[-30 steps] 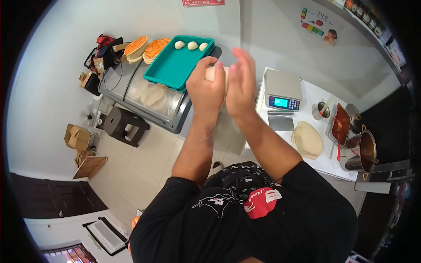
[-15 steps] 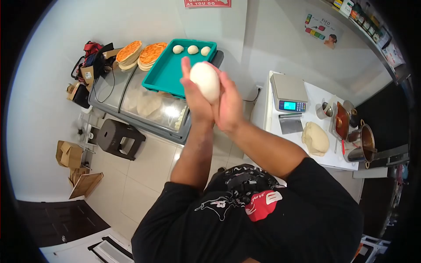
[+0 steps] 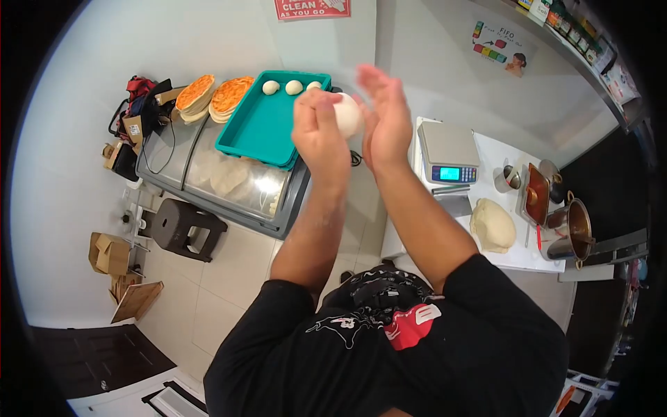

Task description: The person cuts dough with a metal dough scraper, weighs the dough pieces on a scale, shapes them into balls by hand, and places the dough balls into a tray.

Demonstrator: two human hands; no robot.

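Dough in hand: one dough ball (image 3: 348, 115) is sitting between two bare hands, raised in front of the body.
Left hand: the left hand (image 3: 321, 132) is cupping the ball's left side, its fingers curling together and clamping on the dough.
Right hand: the right hand (image 3: 387, 125) is facing the ball from the right, its fingers extending straight and blurring at the tips; whether they are touching the dough, I cannot tell.
Tray: one green tray (image 3: 260, 128) is resting on the glass-topped freezer (image 3: 236, 182); three small dough balls (image 3: 293, 87) are lining its far edge, the third partly hiding behind the left hand.
Topped rounds: two stacks of flat bread, one on the left (image 3: 196, 95) and one beside the tray (image 3: 233, 95), are each showing an orange-red top.
Tabletop: the white tabletop (image 3: 490, 149) is carrying one scale (image 3: 449, 142) near its far left corner, one scraper (image 3: 455, 203) just below it, and one large dough lump (image 3: 493, 226) near its front edge.
Sauce side: one metal cup (image 3: 508, 179), one pan of red sauce (image 3: 536, 194) and one big pot (image 3: 570, 229) are standing toward the tabletop's right edge.
Open room: a strip of tiled floor (image 3: 351, 233) is running between freezer and tabletop, below the hands; one dark stool (image 3: 184, 226) is standing by the freezer's front edge.
Walls: two signs, one red (image 3: 313, 7) and one white (image 3: 499, 48), are hanging beyond.
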